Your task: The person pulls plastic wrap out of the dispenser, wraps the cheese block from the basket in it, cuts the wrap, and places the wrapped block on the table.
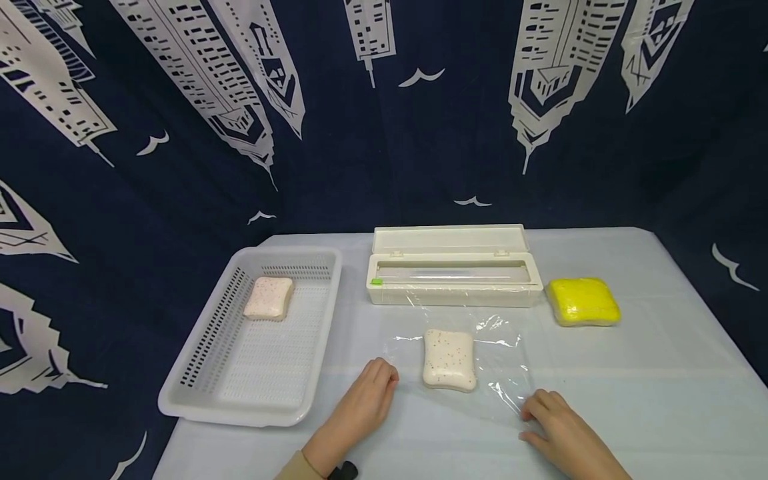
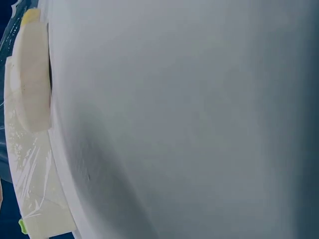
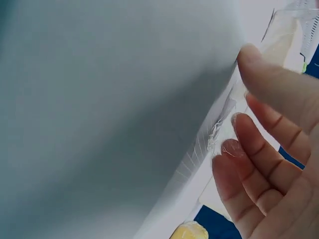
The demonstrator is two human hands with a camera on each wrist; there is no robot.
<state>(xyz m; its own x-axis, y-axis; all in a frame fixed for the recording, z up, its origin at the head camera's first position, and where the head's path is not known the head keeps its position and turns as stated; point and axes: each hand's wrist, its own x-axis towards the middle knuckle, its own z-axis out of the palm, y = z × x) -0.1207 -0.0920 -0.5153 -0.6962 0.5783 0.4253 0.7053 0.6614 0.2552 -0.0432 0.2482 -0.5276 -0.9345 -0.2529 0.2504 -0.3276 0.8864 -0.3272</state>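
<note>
A cream speckled bar, like soap (image 1: 449, 360), lies on a sheet of clear cling film (image 1: 501, 373) spread on the table. By the film's left edge is my left hand (image 1: 365, 398), fingers bent downward; whether they pinch the film is hidden. At the lower right corner of the film, my right hand (image 1: 561, 430) has its thumb apart from the loosely bent fingers (image 3: 249, 172), which touch the film. Behind the bar stands a white cling film dispenser (image 1: 456, 295), lid up, with film reaching over its front. My left hand does not show in the left wrist view.
A white perforated basket (image 1: 321, 333) on the left holds a pinkish speckled bar (image 1: 269, 298). Right of the dispenser sits a shiny yellow bar (image 1: 583, 302). A green slider (image 1: 376, 281) is on the dispenser's left end. Dark patterned cloth (image 1: 390, 160) hangs behind the table.
</note>
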